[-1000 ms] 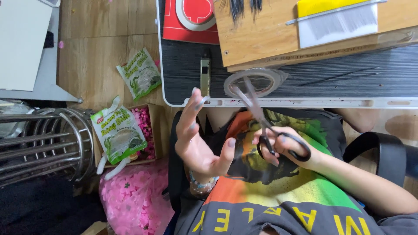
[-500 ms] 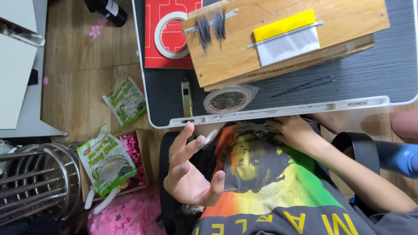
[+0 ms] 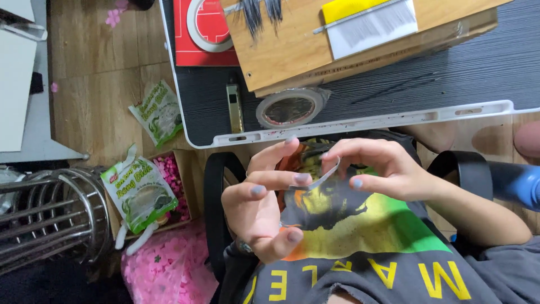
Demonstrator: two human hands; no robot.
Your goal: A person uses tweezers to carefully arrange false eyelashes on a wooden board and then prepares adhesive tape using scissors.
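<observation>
My left hand (image 3: 261, 205) and my right hand (image 3: 378, 169) meet over my lap, just below the table edge. Between them stretches a short strip of clear tape (image 3: 318, 180). One end sits against a fingertip of my left hand, the other is pinched by my right thumb and fingers. My left hand's other fingers are spread. A roll of clear tape (image 3: 289, 108) lies on the black table (image 3: 394, 93) close above my hands. Further back stands a wooden board (image 3: 292, 50) with dark hair tufts (image 3: 261, 11) and a yellow and white card (image 3: 368, 21).
A red box (image 3: 188, 53) with a white tape ring (image 3: 203, 35) and a small olive stick-shaped object (image 3: 233, 107) lie on the table's left. On the floor to the left are two green snack packets (image 3: 157, 112), a box of pink bits (image 3: 175, 191), a pink bag (image 3: 169, 264) and a metal rack (image 3: 50, 219).
The scissors seen in my right hand a second ago are out of view. My right hand has come up from my lap and taken the tape strip hanging from my left hand's fingers.
</observation>
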